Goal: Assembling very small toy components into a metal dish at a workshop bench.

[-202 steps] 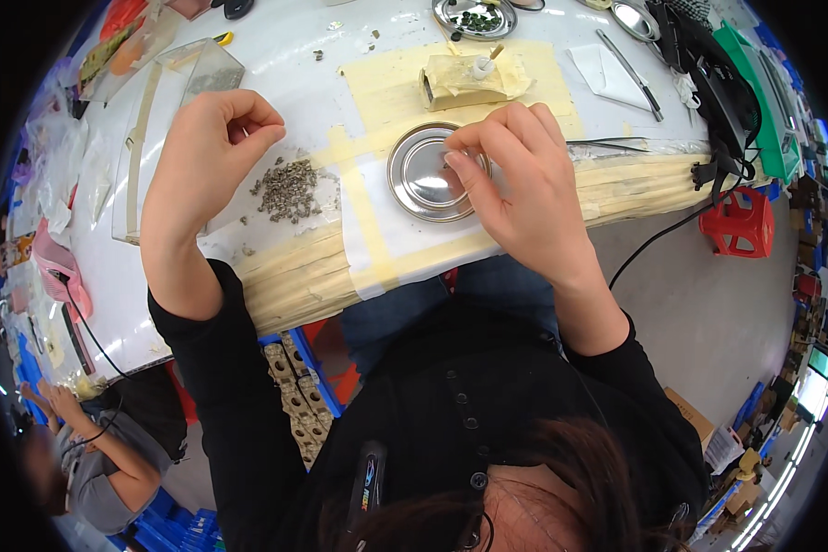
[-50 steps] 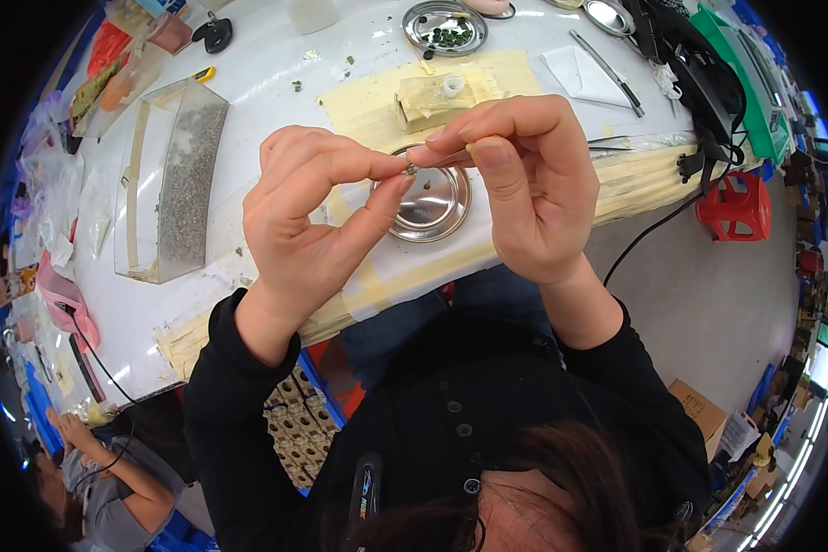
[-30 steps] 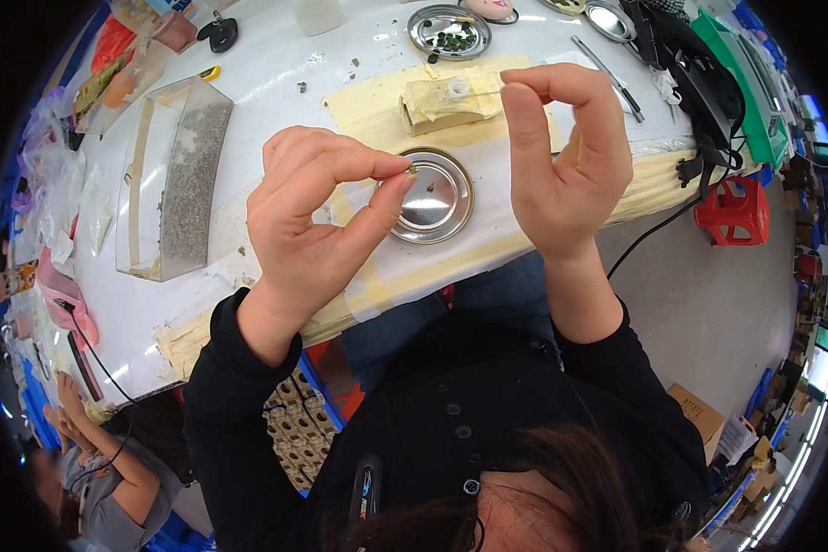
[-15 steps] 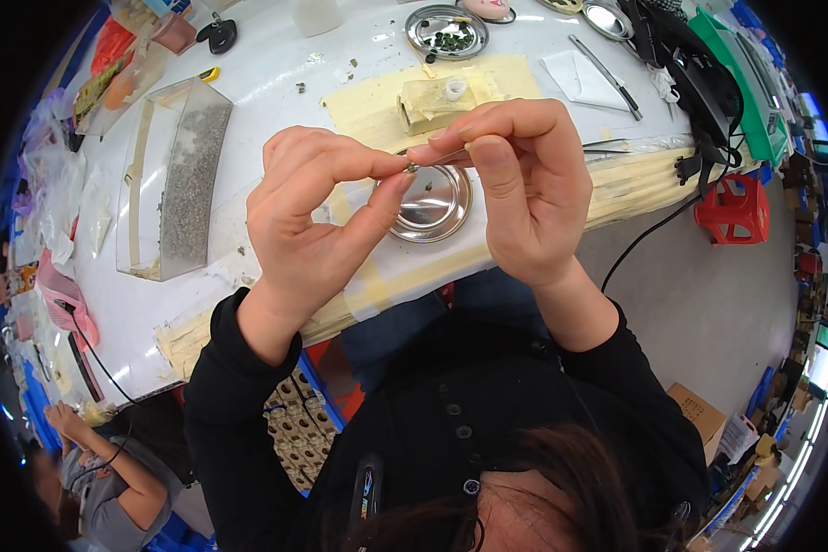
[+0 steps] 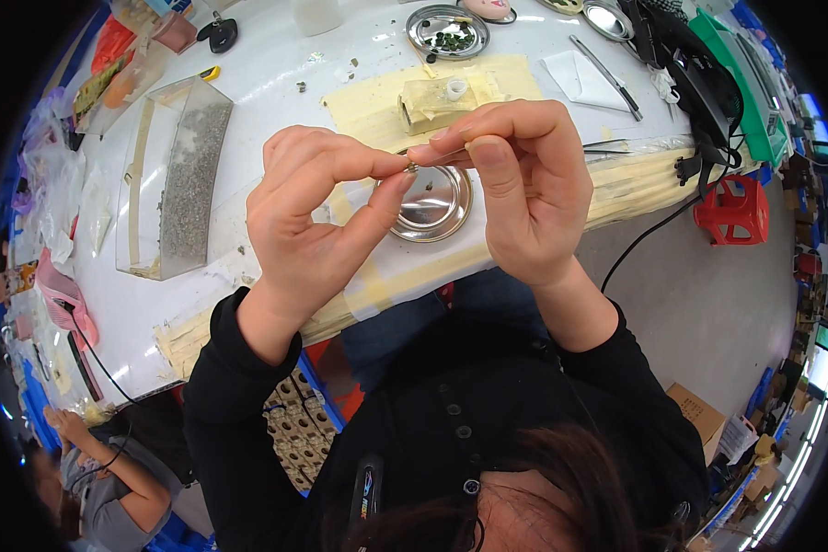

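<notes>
- A small metal part (image 5: 412,168) sits between the left fingertips, raised in front of the person and, in this view, overlapping the upper left rim of a round metal dish.
- The left hand (image 5: 308,207) pinches that part between thumb and forefinger, the other fingers loosely curled.
- The right hand (image 5: 535,189) is also in a pinch, gripping a thin stick (image 5: 457,155), mostly hidden by the fingers, whose end meets the part.
- Below the hands, the round metal dish (image 5: 437,221) rests near the counter's edge with a small dark bit in it.
- Just beyond the dish stands a block wrapped in yellowish tape (image 5: 421,109), bearing a small white cup (image 5: 455,89).
- Farther back, a metal plate (image 5: 414,30) carries dark green pieces.
- To the left is a clear box (image 5: 149,221) with many tiny grey pieces.
- To the right, a dark pen-like rod (image 5: 607,78) lies by white paper (image 5: 573,81).
- All these rest on the white counter (image 5: 267,83).
- A red stool (image 5: 731,212) stands on the floor at right.
</notes>
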`<state>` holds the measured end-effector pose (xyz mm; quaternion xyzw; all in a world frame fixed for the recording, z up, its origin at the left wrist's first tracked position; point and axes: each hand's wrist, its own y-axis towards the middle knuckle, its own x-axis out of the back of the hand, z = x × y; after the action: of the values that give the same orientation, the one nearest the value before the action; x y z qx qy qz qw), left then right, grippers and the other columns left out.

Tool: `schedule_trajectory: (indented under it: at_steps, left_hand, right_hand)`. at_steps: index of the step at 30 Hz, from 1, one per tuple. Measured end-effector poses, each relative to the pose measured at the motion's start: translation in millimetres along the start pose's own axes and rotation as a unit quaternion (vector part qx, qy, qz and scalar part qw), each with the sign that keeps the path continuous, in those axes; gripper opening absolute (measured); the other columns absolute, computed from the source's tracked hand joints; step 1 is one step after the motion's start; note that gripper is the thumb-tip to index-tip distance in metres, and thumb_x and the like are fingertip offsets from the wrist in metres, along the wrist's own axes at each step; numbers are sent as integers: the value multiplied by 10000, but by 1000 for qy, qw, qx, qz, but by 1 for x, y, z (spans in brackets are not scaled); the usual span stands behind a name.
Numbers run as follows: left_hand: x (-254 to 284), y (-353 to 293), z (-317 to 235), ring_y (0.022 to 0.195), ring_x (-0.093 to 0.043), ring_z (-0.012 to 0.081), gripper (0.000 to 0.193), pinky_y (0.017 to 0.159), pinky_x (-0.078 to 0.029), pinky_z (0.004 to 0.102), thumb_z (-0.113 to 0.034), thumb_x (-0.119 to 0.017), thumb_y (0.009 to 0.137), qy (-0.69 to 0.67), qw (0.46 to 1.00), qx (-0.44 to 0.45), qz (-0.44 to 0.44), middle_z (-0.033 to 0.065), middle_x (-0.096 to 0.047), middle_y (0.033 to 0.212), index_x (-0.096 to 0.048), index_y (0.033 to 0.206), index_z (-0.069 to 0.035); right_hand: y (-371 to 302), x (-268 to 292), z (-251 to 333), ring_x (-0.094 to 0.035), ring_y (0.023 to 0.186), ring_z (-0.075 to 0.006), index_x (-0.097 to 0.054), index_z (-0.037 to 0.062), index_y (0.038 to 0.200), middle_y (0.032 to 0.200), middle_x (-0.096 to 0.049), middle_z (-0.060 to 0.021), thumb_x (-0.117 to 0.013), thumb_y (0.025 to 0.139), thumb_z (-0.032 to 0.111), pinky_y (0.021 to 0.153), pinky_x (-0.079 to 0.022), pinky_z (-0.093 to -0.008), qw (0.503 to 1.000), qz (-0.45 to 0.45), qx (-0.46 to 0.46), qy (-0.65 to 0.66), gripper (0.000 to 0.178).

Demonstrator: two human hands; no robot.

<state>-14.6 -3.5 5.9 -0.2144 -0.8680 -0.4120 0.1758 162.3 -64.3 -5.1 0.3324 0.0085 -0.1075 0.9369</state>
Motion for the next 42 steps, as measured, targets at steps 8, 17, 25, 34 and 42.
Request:
schedule_trajectory:
  at_steps: [8,17,25,34,42]
  left_hand:
    - [0,0,0,803,-571,193,165,744,-421,304,63,-741,747,-5,1000,-2,-1,71,-668,839,-674,884,1]
    - [-4,2,-1,729,-596,186,175,751,-405,297,5,-783,677,-9,999,16,-38,35,-676,776,-712,822,-65]
    - [-4,3,2,741,-593,189,175,763,-404,304,-1,-788,676,5,999,9,-42,29,-666,768,-708,817,-67]
    - [-4,3,3,733,-583,192,202,750,-399,310,-5,-797,663,15,998,-15,-59,26,-656,765,-705,830,-74]
    - [-4,4,-1,721,-571,188,213,740,-389,310,-22,-804,649,48,997,-39,-46,15,-645,757,-705,825,-89]
  right_hand:
    - [1,0,1,-708,858,-159,-511,-49,1002,885,-663,-110,-537,987,40,743,-565,-235,1000,-3,-13,7,93]
    - [4,1,5,-697,853,-164,-499,-36,1028,908,-650,-112,-519,1001,71,768,-565,-256,988,-55,-79,119,112]
    - [35,34,-21,-624,774,-216,-644,23,890,855,-656,-82,-682,881,79,699,-493,-307,900,-34,130,-415,68]
    - [25,27,-8,-574,778,-243,-677,43,927,821,-629,-80,-696,851,115,684,-461,-336,914,13,115,-389,106]
    - [0,5,4,-509,659,-34,-666,6,872,760,-590,21,-668,923,147,574,-408,-217,954,87,-268,105,149]
